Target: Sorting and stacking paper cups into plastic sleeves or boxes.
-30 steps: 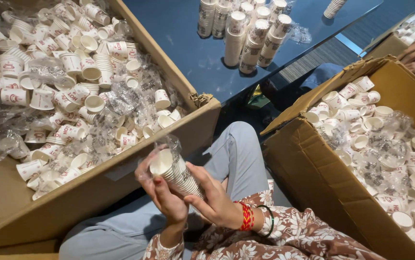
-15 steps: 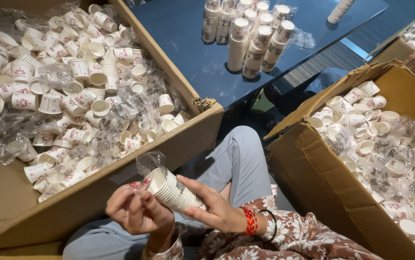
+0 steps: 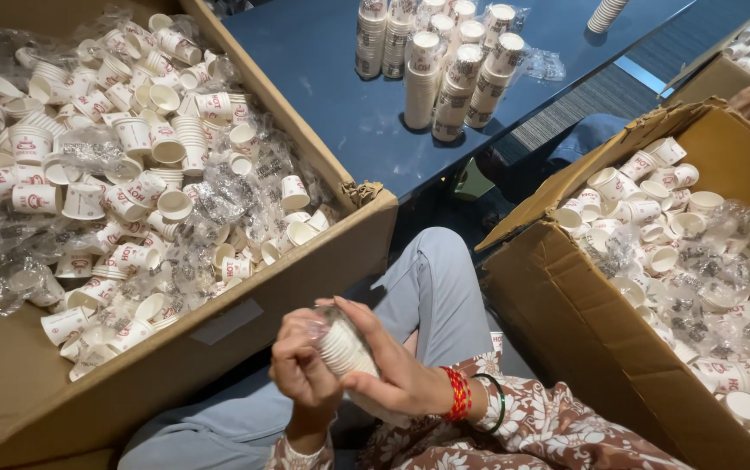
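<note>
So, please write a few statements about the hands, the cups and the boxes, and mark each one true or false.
1. Both hands hold a stack of paper cups in a clear wrap. True.
2. The left cardboard box contains only glass bottles. False: it holds loose paper cups and clear wraps.
3. Wrapped cup stacks stand upright on the dark blue table. True.
4. The right wrist is bare. False: it wears red and dark bangles.
5. The right cardboard box has no cups in it. False: it holds many.

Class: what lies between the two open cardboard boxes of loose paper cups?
In the head view, the person's knee in light blue trousers fills that gap, with dark floor beyond.
</note>
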